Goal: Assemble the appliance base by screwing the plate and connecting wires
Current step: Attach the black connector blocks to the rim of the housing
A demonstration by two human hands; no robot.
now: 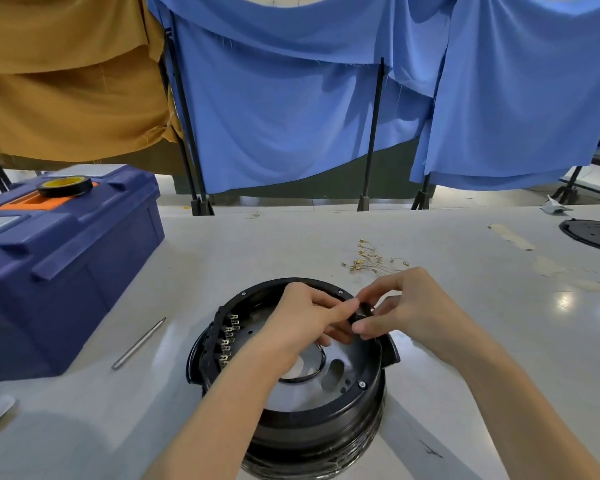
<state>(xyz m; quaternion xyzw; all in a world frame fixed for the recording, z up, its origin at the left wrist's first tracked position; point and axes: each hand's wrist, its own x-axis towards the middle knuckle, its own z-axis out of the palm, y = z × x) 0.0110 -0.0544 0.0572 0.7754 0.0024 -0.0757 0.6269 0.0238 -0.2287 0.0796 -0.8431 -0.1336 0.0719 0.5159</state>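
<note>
Right now we have both hands over the round black appliance base (326, 424), which sits on the pale table (482, 358) directly in front of us. Our left hand (305, 320) and right hand (406, 306) meet above the base's far right rim, fingers curled, pinching a small black part (362, 311) between them. Inside the base lie the grey metal plate (288, 393), a loop of black wire (314, 374) and a row of metal terminals (230, 337) along the left wall. Loose brass-tipped wires (371, 259) lie beyond our hands. A thin metal rod (139, 342) rests beside the blue toolbox (59, 271), which carries a roll of tape (65, 186).
</note>
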